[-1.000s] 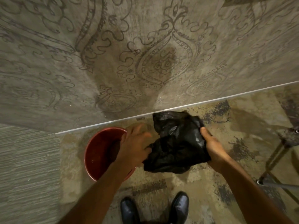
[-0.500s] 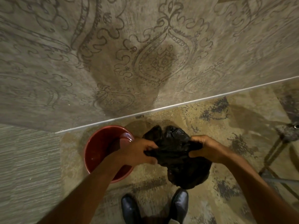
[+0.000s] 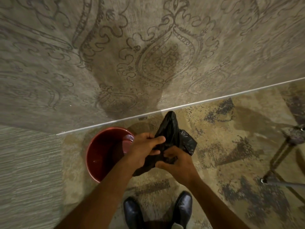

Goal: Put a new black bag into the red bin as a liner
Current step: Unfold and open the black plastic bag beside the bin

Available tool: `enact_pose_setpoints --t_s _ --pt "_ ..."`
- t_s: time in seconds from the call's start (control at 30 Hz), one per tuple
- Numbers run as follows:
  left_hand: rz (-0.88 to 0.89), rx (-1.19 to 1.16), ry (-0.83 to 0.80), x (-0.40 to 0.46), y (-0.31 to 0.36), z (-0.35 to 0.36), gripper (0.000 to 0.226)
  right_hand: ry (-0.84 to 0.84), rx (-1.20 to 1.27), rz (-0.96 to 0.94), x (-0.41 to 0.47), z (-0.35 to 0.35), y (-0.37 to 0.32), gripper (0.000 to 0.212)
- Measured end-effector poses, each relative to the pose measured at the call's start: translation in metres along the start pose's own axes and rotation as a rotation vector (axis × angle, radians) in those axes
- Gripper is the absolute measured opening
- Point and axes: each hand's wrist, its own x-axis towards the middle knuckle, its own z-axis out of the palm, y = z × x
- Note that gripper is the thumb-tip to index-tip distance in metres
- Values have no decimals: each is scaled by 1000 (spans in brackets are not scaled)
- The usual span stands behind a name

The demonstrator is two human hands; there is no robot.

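A round red bin (image 3: 105,151) stands on the patterned carpet against the wall, with no liner inside. Just right of it, above the floor, I hold a crumpled black bag (image 3: 173,138) in both hands. My left hand (image 3: 145,151) grips the bag's left side and partly covers the bin's right rim. My right hand (image 3: 176,162) pinches the bag's lower part, close under the left one. The bag's top sticks up in a point and a flap hangs out to the right.
A patterned wall (image 3: 148,55) rises right behind the bin, meeting the carpet at a pale strip. Metal furniture legs (image 3: 280,152) stand at the right. My black shoes (image 3: 158,210) are below the hands.
The two hands have come together on the bag, the right hand shifting left and down. The bag is bunched tighter, its top now pointing up toward the wall.
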Motion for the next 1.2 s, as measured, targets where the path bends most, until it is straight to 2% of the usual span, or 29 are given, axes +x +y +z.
enact_pose_setpoints --t_s 0.07,0.13,0.2,0.27,0.33,0.4,0.47,0.53,0.6,0.67,0.7,0.77,0.87,0.97,1.03,1.1,1.13,1.2 --pt "-11 -68 -71 0 10 -5 20 32 14 -71 10 3 -7 13" --pt "3 -98 -104 0 18 -14 18 60 109 -103 20 -2 -8 26" --pt "22 -77 -136 -4 23 -20 16 101 249 -127 27 -9 -14 19" --pt "63 52 -157 -10 23 -22 17 113 470 0 30 -11 -19 17" --pt "109 130 -182 -14 18 -22 16 86 691 221 34 -6 -22 27" --pt "129 103 -204 -17 15 -24 15 84 848 340 36 1 -25 42" --pt "152 46 -167 -20 16 -29 15 103 957 370 39 6 -22 50" --pt "251 54 -19 -18 17 -39 12 145 801 392 40 5 -16 41" --pt "419 301 213 -13 18 -56 14 207 355 407 42 -3 -3 27" --pt "612 547 365 -12 19 -75 16 225 -26 417 38 -12 10 17" --pt "703 602 376 -12 20 -84 16 239 -85 376 35 -13 10 13" --pt "784 641 257 -15 22 -93 19 255 -101 174 32 -8 4 6" --pt "829 688 -32 -35 21 -93 34 166 -58 -223 37 18 -26 16" --pt "827 812 -147 -55 15 -98 49 93 -129 -395 51 47 -51 24" --pt "791 766 -140 -70 11 -109 57 -42 -210 -318 61 67 -60 29" --pt "784 552 -123 -89 9 -124 57 -166 -419 -202 73 83 -61 41" --pt "797 451 -60 -99 11 -135 56 -198 -531 -151 79 87 -57 54" --pt "831 323 164 -111 14 -163 58 -278 -662 -41 85 90 -39 85"
